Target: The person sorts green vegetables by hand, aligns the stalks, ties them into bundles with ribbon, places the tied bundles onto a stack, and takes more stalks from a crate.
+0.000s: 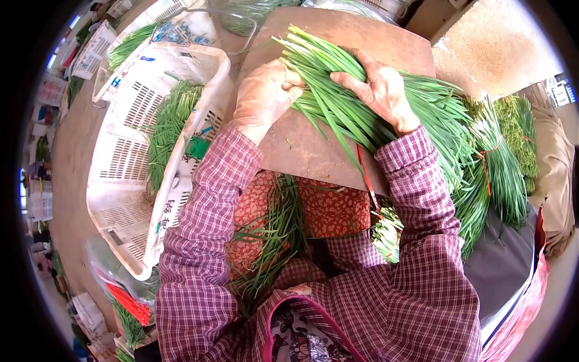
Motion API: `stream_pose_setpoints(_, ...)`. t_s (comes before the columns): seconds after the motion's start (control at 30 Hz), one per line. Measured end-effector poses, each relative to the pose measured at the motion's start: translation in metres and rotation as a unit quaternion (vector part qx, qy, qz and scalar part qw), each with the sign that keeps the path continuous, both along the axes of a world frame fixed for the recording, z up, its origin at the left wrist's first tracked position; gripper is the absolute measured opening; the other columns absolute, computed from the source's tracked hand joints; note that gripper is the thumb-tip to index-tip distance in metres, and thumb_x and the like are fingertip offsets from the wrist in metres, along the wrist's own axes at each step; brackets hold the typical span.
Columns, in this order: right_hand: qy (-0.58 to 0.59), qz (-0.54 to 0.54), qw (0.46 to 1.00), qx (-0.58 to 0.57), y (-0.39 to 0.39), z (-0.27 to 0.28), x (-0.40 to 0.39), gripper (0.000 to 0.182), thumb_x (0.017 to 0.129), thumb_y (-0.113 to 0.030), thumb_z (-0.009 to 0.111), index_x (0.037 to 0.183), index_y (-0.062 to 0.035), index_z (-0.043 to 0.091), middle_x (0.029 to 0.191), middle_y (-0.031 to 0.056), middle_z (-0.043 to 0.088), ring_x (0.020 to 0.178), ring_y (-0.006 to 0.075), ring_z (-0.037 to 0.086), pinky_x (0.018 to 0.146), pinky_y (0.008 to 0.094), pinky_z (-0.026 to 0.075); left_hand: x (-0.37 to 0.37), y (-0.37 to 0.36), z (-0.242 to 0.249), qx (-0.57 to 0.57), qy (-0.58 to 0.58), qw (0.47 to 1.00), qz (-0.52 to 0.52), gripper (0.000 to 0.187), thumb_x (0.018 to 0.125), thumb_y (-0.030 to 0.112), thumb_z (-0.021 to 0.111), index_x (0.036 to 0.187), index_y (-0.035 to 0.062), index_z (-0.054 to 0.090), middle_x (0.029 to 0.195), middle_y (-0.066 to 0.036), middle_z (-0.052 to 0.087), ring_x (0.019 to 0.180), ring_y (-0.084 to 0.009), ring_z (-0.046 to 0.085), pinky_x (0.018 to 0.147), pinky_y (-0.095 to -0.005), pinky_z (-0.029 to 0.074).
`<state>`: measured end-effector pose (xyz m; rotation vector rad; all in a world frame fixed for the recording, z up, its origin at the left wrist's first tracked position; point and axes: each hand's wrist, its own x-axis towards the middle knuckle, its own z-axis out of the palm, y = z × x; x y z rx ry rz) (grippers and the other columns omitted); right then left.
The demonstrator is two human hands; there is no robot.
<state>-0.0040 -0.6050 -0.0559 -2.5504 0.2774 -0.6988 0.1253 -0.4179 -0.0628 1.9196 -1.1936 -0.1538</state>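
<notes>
over my feed i see the green bunch (322, 81) lying slantwise, pale ends (297, 43) pointing far-left, right hand (383, 92) gripping it, left hand (265, 96) curled beside it, hold unclear.

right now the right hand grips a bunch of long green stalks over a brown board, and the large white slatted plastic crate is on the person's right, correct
No, wrong side: the head view shows the large white slatted plastic crate on the person's left. The right hand does grip the green bunch over the brown board.
</notes>
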Motion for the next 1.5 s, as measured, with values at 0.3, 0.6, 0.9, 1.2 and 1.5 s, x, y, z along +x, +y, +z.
stream_pose_setpoints(0.3, -0.004, 0.002, 1.000, 0.010, 0.001, 0.000, 0.000, 0.056, 0.083, -0.055, 0.062, 0.118, -0.0110, 0.060, 0.087, 0.0154, 0.069, 0.081, 0.0337, 0.067, 0.072, 0.0431, 0.052, 0.013, -0.003, -0.011, 0.027, -0.018, 0.999, -0.038, 0.012, 0.078, 0.000, 0.069, 0.089, 0.0019, 0.069, 0.083, -0.005, 0.059, 0.070, -0.0128, 0.055, 0.065, -0.0277, 0.047)
stream_pose_setpoints(0.6, -0.007, -0.016, 0.998, -0.068, -0.002, -0.009, 0.001, 0.060, 0.082, -0.057, 0.062, 0.115, -0.0073, 0.060, 0.086, 0.0168, 0.068, 0.079, 0.0350, 0.066, 0.070, 0.0437, 0.053, 0.040, 0.027, 0.000, 0.000, 0.394, 0.918, -0.053, 0.022, 0.092, 0.016, 0.058, 0.102, -0.0034, 0.062, 0.089, -0.002, 0.060, 0.084, -0.0110, 0.054, 0.075, -0.0204, 0.042)
stream_pose_setpoints(0.9, 0.028, -0.037, 0.994, -0.099, 0.006, -0.009, -0.001, 0.061, 0.082, -0.052, 0.065, 0.125, -0.0100, 0.055, 0.106, 0.0175, 0.064, 0.095, 0.0350, 0.064, 0.081, 0.0419, 0.052, 0.035, 0.109, 0.044, -0.365, 0.536, 0.749, -0.140, 0.019, 0.085, 0.017, 0.069, 0.096, 0.0017, 0.066, 0.091, -0.006, 0.063, 0.079, -0.0140, 0.059, 0.070, -0.0271, 0.051)
stream_pose_setpoints(1.2, 0.037, -0.049, 0.989, -0.137, 0.011, -0.007, -0.002, 0.067, 0.080, -0.057, 0.065, 0.124, -0.0079, 0.055, 0.106, 0.0180, 0.062, 0.096, 0.0357, 0.062, 0.080, 0.0433, 0.052, -0.044, 0.095, 0.054, 0.112, -0.144, 0.983, 0.001, 0.048, 0.072, 0.010, 0.076, 0.119, 0.0125, 0.065, 0.095, -0.007, 0.065, 0.078, -0.0147, 0.064, 0.070, -0.0277, 0.051)
stream_pose_setpoints(1.5, 0.037, -0.029, 0.987, -0.154, 0.015, -0.010, -0.001, 0.093, 0.067, -0.073, 0.064, 0.128, -0.0046, 0.050, 0.105, 0.0182, 0.059, 0.099, 0.0378, 0.059, 0.085, 0.0474, 0.048, -0.029, 0.028, -0.018, -0.091, -0.125, 0.987, 0.052, 0.031, 0.072, -0.002, 0.071, 0.101, 0.0070, 0.070, 0.104, -0.009, 0.065, 0.096, -0.0220, 0.064, 0.084, -0.0306, 0.052)
